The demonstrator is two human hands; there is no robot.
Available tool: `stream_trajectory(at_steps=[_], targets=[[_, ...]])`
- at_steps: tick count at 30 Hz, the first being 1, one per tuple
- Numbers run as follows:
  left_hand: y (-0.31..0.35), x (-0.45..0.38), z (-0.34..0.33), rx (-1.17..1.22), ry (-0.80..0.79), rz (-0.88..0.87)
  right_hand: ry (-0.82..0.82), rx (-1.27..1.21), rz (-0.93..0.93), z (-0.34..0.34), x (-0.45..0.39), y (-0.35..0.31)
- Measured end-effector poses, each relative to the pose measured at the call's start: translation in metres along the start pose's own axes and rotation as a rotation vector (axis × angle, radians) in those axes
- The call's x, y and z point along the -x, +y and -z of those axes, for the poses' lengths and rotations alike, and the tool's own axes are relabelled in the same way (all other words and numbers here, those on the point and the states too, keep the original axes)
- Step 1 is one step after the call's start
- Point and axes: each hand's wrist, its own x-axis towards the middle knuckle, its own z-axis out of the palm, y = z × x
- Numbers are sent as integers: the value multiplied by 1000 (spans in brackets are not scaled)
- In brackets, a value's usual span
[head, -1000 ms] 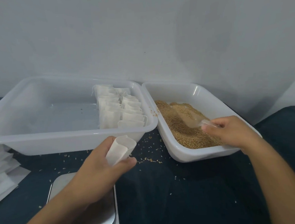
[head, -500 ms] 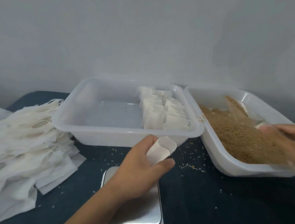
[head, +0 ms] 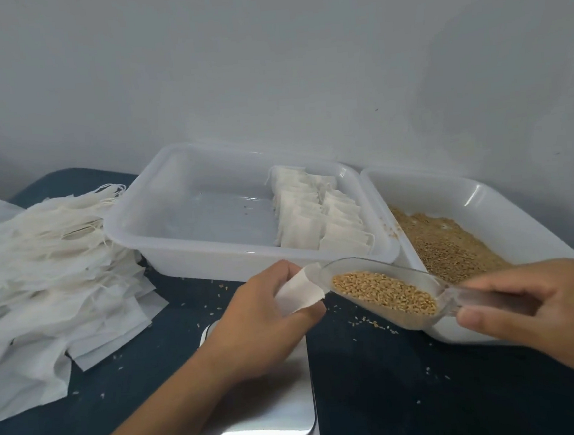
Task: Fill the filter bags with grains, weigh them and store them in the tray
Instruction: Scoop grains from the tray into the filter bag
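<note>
In the head view, the left hand (head: 259,317) holds an open filter bag (head: 300,290) above the scale (head: 259,411), its grip curled round the white paper with the mouth turned toward the right. The right hand (head: 540,314) pinches the handle of a clear plastic scoop (head: 380,290), which carries a heap of brown grains (head: 386,292); the scoop's tip sits just at the bag's mouth. Behind the hands stand 2 white bins side by side on the dark tabletop (head: 396,397). The left one, the tray (head: 162,227), holds filled bags (head: 316,215) packed upright in rows at its right end. The right one, the grain bin (head: 505,214), holds a bed of loose grain. A pile of flat empty bags (head: 42,271) lies at the left, touching the tray. Stray grains dot the tabletop between the bins and the scale.
</note>
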Motion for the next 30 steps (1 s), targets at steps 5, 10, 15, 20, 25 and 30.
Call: stream_trajectory(at_steps=[5,10,15,20,25,30], targets=[[-3,2,-1,-33,-11,-12,-35,86,-25,8,-2,0],[-3,2,-7,-156,-19,-73,-96,145,-18,16,-9,-8],[-4,2,-10,-167,-39,-98,-136,189,4,22,-18,-10],[-4,2,-12,-170,-53,-108,-133,238,31,30,-23,-22],[-2,3,-15,-88,-93,-116,-150,252,51,36,-27,-36],[-2,4,-14,-6,-129,-74,-144,294,56,43,-30,-49]])
